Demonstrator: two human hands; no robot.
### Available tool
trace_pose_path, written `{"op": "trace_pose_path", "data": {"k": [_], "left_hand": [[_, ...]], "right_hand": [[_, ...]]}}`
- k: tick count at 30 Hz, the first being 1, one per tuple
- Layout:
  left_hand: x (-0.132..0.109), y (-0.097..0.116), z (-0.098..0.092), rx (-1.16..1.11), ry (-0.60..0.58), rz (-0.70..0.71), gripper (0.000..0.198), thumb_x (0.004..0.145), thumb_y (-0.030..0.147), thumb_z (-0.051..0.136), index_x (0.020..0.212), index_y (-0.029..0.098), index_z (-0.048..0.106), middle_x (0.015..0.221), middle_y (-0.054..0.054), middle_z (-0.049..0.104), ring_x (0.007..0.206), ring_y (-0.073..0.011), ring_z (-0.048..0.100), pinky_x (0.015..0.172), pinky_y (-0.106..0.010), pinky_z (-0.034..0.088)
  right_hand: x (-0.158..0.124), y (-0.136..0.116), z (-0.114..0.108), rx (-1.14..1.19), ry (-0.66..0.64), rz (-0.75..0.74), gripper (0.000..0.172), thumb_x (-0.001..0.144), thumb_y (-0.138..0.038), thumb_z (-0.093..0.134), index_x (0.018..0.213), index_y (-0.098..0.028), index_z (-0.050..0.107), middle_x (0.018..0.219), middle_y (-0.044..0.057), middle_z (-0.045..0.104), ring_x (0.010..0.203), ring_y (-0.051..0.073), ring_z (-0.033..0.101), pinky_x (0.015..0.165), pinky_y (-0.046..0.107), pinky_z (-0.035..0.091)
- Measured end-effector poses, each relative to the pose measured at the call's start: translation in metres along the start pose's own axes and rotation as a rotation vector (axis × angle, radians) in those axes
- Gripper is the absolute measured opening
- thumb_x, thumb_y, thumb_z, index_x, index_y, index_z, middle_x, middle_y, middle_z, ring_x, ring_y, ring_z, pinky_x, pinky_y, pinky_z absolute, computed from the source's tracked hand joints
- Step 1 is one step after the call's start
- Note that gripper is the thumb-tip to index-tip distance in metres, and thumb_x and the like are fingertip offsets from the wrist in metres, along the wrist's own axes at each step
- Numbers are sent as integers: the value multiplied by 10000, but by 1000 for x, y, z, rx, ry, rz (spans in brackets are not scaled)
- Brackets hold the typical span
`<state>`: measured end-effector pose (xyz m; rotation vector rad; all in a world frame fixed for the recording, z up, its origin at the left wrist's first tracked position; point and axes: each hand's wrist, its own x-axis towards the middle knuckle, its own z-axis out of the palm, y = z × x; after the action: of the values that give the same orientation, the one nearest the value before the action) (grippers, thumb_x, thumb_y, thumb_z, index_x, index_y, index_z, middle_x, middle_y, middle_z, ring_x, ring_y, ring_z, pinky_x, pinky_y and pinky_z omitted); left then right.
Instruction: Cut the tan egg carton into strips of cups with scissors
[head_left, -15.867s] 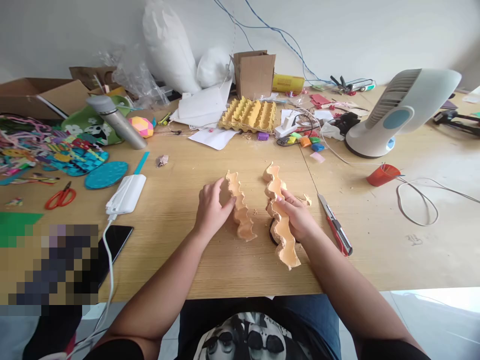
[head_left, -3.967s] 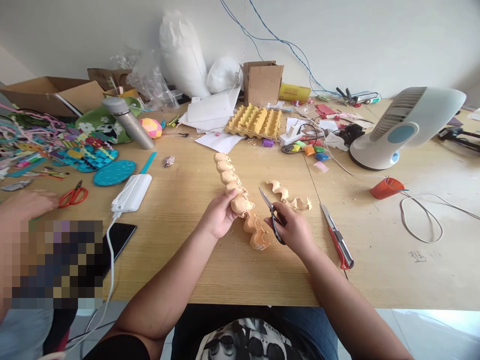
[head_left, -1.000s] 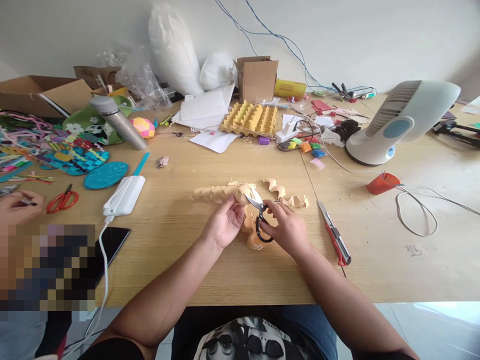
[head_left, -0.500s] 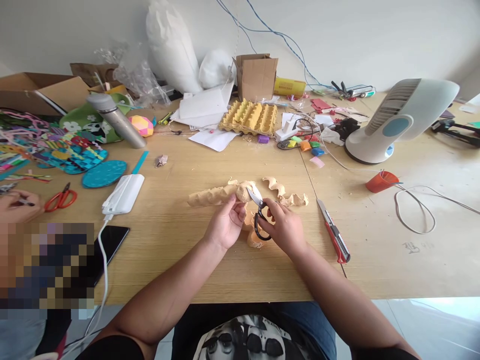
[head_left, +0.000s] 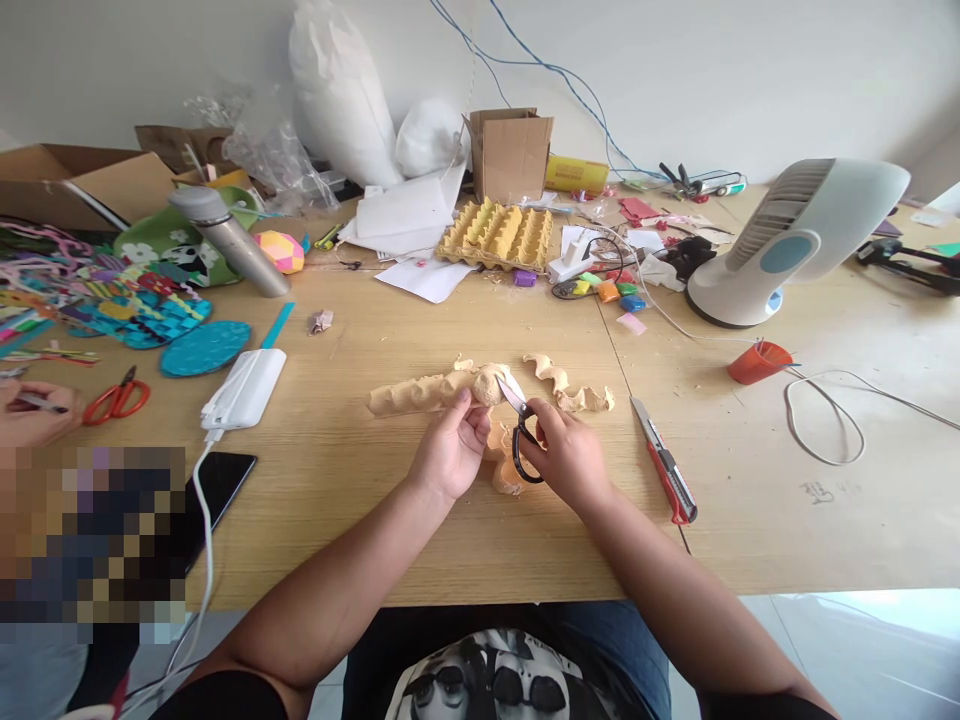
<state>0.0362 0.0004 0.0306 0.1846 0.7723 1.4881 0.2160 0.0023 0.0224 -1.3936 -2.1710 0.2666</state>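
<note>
My left hand (head_left: pixel 455 445) pinches a tan egg-carton strip (head_left: pixel 420 391), whose bumpy length reaches out to the left. Black-handled scissors (head_left: pixel 523 440) are in my right hand (head_left: pixel 568 452), with their blades against the rounded cup at the strip's right end. Below and between my hands lies an orange-tan carton piece (head_left: pixel 508 474), partly hidden by the scissors. Wavy carton trimmings (head_left: pixel 551 372) rest on the table just beyond my right hand.
A red utility knife (head_left: pixel 670 470) lies to the right, its blade out. Farther right are a red cup (head_left: pixel 761 362) and a white fan (head_left: pixel 795 245). A yellow egg tray (head_left: pixel 496 236) stands behind. At left are a power bank (head_left: pixel 244 390), red scissors (head_left: pixel 118 398) and another person's hand (head_left: pixel 37 410).
The scissors' handles have opened slightly wider in my right hand, while the blades stay at the strip's end. My left hand keeps its grip. The whole view has shifted a little.
</note>
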Motion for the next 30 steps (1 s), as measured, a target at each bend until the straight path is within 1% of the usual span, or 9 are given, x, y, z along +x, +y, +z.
{"op": "trace_pose_path", "data": {"k": [4, 7, 10, 14, 17, 20, 23, 27, 30], "left_hand": [[2, 1, -1, 2, 1, 21, 157, 867, 250, 870, 955, 190, 754, 904, 5, 770, 720, -61, 688, 622, -130, 558], [2, 2, 0, 4, -2, 45, 175, 849, 257, 887, 937, 185, 754, 838, 15, 754, 681, -62, 673, 613, -137, 560], [1, 3, 1, 13, -20, 70, 211, 813, 267, 916, 919, 183, 754, 803, 18, 743, 664, -68, 670, 602, -143, 553], [1, 3, 0, 25, -61, 101, 234, 795, 271, 928, 928, 178, 760, 849, -2, 770, 707, -75, 696, 613, -140, 549], [2, 2, -1, 32, -57, 94, 220, 810, 264, 915, 941, 181, 760, 889, -9, 784, 743, -78, 713, 634, -140, 557], [2, 1, -1, 23, -45, 60, 211, 826, 255, 900, 964, 186, 757, 872, 6, 773, 718, -70, 701, 635, -142, 559], [2, 1, -1, 19, -38, 43, 209, 824, 245, 901, 959, 185, 753, 856, 20, 762, 696, -60, 687, 628, -138, 556], [1, 2, -1, 40, -79, 70, 250, 792, 277, 929, 953, 179, 765, 854, 14, 768, 700, -64, 686, 627, -142, 557], [1, 2, -2, 73, -101, 97, 268, 785, 297, 937, 962, 177, 775, 908, -12, 791, 752, -83, 711, 635, -152, 561]], "right_hand": [[-1, 1, 2, -2, -15, 14, 225, 959, -262, 620, 1174, -214, 667, 816, 47, 752, 669, 206, 651, 590, 275, 379], [-2, 5, 4, 26, 17, 35, 216, 974, -261, 579, 1163, -216, 672, 811, 59, 757, 674, 214, 667, 592, 278, 395], [0, 8, 4, 156, 54, 92, 224, 997, -349, 577, 1166, -229, 661, 791, 43, 742, 659, 206, 661, 605, 278, 432], [3, 7, -1, 345, -4, 175, 285, 964, -440, 639, 1163, -236, 627, 733, -6, 680, 620, 188, 624, 593, 278, 450], [4, 5, -3, 380, -22, 169, 310, 968, -429, 629, 1209, -237, 600, 832, 13, 698, 690, 195, 645, 634, 293, 480], [4, 5, 1, 381, -7, 152, 325, 986, -417, 622, 1252, -235, 584, 930, 47, 717, 786, 212, 680, 695, 311, 522], [3, 7, 5, 404, -23, 130, 356, 984, -412, 647, 1284, -236, 576, 996, 72, 728, 844, 220, 694, 712, 315, 552], [1, 8, 6, 457, -85, 125, 392, 976, -412, 674, 1308, -234, 568, 1028, 84, 735, 865, 222, 699, 741, 333, 591], [0, 7, 6, 488, -110, 108, 436, 963, -398, 692, 1344, -242, 545, 1096, 100, 741, 935, 234, 718, 819, 374, 617]]}}
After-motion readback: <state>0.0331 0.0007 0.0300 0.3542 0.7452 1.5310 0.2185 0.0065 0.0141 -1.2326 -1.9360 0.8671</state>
